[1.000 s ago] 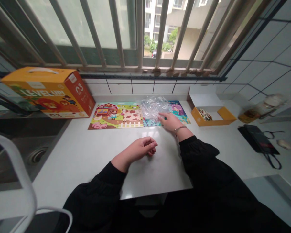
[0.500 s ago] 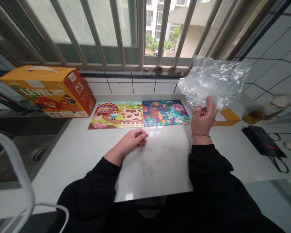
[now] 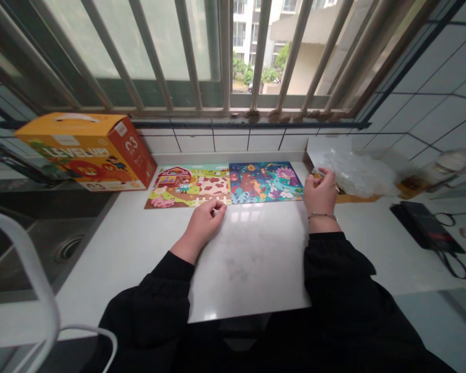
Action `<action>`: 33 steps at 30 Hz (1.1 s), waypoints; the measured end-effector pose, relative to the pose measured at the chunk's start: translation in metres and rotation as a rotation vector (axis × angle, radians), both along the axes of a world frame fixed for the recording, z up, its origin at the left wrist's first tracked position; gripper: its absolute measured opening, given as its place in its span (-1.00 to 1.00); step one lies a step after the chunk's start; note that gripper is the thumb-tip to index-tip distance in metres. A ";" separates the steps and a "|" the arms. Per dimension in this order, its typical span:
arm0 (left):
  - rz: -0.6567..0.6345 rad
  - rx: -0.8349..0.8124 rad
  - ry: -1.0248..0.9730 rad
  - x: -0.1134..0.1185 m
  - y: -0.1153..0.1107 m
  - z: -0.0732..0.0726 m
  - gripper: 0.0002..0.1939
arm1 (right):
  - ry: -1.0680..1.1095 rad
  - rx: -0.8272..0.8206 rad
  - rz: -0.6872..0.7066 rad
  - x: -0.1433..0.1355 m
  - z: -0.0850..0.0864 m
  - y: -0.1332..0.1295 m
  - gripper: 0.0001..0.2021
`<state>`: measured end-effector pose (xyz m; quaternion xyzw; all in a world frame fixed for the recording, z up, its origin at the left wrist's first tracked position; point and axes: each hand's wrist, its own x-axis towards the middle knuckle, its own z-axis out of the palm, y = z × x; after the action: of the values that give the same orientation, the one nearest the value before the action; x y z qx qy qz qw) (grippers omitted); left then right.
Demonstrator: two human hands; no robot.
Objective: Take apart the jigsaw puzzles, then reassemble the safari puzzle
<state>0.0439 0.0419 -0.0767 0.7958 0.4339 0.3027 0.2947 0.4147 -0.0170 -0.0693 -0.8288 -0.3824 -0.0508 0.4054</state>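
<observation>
My right hand point(image 3: 320, 196) pinches the near left edge of a crumpled clear plastic bag point(image 3: 361, 173), which spreads over a yellow and white open box point(image 3: 330, 150) on the right. My left hand point(image 3: 205, 223) is curled closed at the lower edge of the farm puzzle point(image 3: 186, 187); whether it holds anything is hidden. Against that puzzle's right side lies a dark blue forest animal puzzle point(image 3: 264, 181), just left of my right hand. Both pictures lie flat on the white counter point(image 3: 252, 259).
An orange box point(image 3: 89, 150) with a handle stands at the back left, beside a sink point(image 3: 42, 243). On the right are a bottle point(image 3: 446, 166) and a black phone or case point(image 3: 427, 225) with a strap. A white curved tube point(image 3: 34, 274) rises at the lower left.
The plastic bag has come down from in front of the window onto the open box, still in my right hand. My left hand has shifted slightly left and up to the farm puzzle's edge.
</observation>
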 end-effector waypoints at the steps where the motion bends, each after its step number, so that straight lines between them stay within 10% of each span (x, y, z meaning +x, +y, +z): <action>1: -0.028 0.057 0.021 0.001 0.001 -0.001 -0.73 | -0.017 -0.078 0.032 -0.003 -0.001 0.001 -0.49; 7: -0.129 0.141 0.200 0.013 0.005 -0.007 -0.67 | -0.080 -0.428 0.038 -0.013 -0.015 0.010 -0.44; 33: -0.042 0.091 0.360 0.018 0.014 -0.017 -0.50 | 0.263 -0.115 -0.056 0.026 -0.025 0.015 -0.61</action>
<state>0.0616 0.0563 -0.0937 0.8584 0.4489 0.1684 0.1823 0.4411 -0.0023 -0.0945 -0.8604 -0.3052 0.0690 0.4023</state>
